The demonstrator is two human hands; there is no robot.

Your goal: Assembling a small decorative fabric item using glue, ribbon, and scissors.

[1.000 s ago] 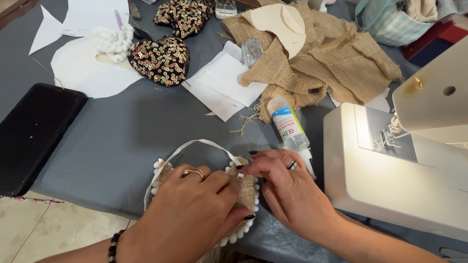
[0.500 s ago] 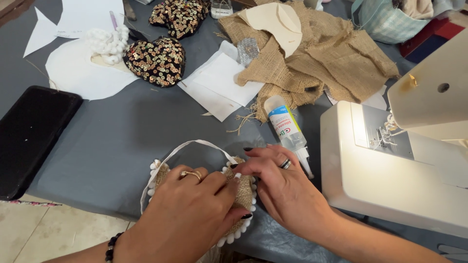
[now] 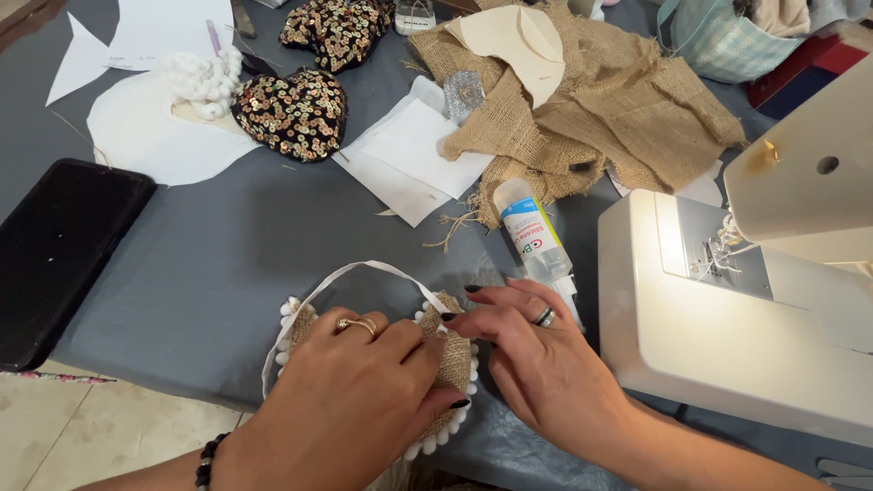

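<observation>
The left hand lies flat, fingers pressed down over a small burlap piece edged with white pom-pom trim at the lower centre of the frame, while the right hand pinches its upper right edge. A white ribbon loop arches above. If the pinch slips, the trim could shift crooked. The glue bottle lying just beside the right hand could be knocked toward the sewing machine.

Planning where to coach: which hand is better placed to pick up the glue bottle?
Probably the right hand: the glue bottle lies just beyond its fingers, while the left hand is pressing the burlap piece.
</observation>
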